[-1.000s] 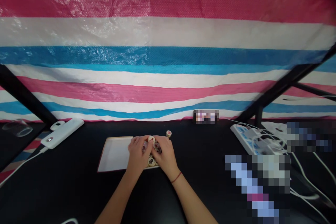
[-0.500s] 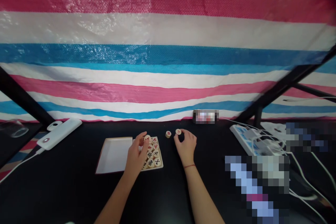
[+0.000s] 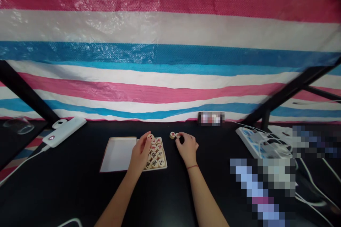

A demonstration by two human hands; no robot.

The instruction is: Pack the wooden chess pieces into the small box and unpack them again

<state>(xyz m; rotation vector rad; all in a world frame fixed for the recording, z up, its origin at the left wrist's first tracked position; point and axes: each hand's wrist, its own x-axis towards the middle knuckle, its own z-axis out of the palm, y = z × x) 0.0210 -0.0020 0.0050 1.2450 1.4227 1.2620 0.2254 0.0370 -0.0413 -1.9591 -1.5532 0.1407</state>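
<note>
My left hand (image 3: 141,150) is closed on a round Chinese chess piece (image 3: 150,137) with a red character, pinched between thumb and fingers over the box. The shallow box (image 3: 165,161) holds several more pieces with black and red characters; my hand hides its left part. To the right, my right hand (image 3: 188,146) has thumb and fingers on another chess piece (image 3: 178,135), low at the table. That piece sits beside a third one (image 3: 172,134) with a red character, touching or nearly so.
The white-lined box lid (image 3: 118,154) lies left of the box on the black table (image 3: 160,198). A white power bank (image 3: 65,133) with a cable is at the left, near a clear glass (image 3: 20,126). At the right are a power strip (image 3: 247,140) and tangled cables.
My right hand has moved its piece left and down, beside the other loose piece. My left hand still holds its piece over the box. The view has shifted slightly.
</note>
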